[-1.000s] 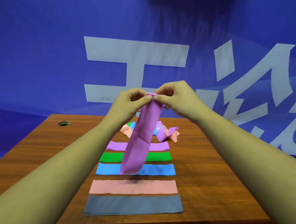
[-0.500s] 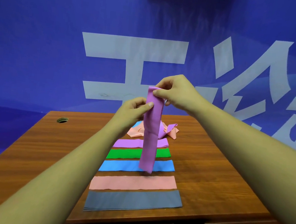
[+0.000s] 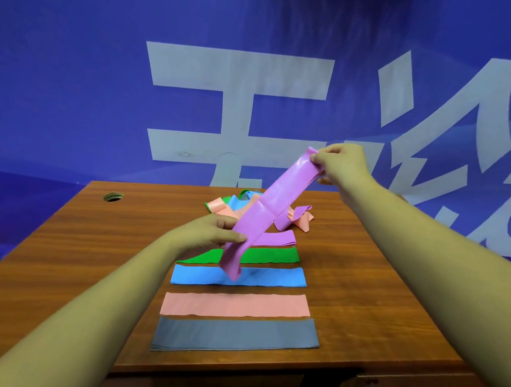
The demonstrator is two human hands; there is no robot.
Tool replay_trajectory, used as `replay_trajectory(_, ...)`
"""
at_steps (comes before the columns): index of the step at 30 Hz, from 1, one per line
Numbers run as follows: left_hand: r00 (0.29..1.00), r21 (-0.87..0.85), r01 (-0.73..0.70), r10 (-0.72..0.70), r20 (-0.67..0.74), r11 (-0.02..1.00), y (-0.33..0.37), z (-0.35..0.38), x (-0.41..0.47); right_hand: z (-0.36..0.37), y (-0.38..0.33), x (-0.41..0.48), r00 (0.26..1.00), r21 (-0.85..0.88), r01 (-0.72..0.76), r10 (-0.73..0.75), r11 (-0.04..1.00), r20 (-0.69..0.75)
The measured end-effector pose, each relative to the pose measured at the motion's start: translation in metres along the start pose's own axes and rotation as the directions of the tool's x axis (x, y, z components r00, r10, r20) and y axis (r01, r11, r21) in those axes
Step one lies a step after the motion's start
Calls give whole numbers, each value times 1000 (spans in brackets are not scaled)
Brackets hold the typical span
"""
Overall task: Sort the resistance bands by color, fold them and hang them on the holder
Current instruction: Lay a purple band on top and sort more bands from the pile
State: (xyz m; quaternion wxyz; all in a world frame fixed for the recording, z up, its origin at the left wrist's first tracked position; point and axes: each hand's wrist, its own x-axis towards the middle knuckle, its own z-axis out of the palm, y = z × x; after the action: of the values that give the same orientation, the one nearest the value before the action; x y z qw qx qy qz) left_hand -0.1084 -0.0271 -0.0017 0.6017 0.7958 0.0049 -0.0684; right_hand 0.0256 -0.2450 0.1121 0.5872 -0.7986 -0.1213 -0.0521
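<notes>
Left grip point(image 3: 210, 232): pinching purple band point(image 3: 275, 201) low.
Right grip point(image 3: 341, 164): pinching its top end.
Risk: loose tail may drag blue band point(image 3: 271, 277) askew.

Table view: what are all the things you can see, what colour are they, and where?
held band: 1, purple, slanting in the air
purple band: 1, purple, flat, row's far end
green band: 1, green, flat, next
blue band: 1, blue, flat, mid-row
pink band: 1, pink, flat, next
grey band: 1 seen, grey, flat, nearest
pile: 1, mixed colours, back of table
table: 1, brown wood
hole: 1, table's far left
banner: 1, blue, behind
left grip: 1, pinches held band low
right grip: 1, pinches its top
</notes>
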Motion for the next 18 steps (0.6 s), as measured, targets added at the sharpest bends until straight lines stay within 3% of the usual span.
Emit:
replay_trajectory(4,999,122,43,-44,8,992,-13,-14,-4,1,18,7,994,65,-54,60,996,-90)
replay_trajectory(9,993,-49,104,-107,-54,993,-37,-36,-7,-3,37,14,983,94,-115,127,989,-134)
replay_trajectory(14,926,-284,95,-190,-328,954,-55,-51,0,8,70,6,961,111,-267,273,957,-41)
replay_trajectory(18,808,-280,108,-248,-535,954,-75,-62,13,26,108,3,923,83,-384,384,920,17)
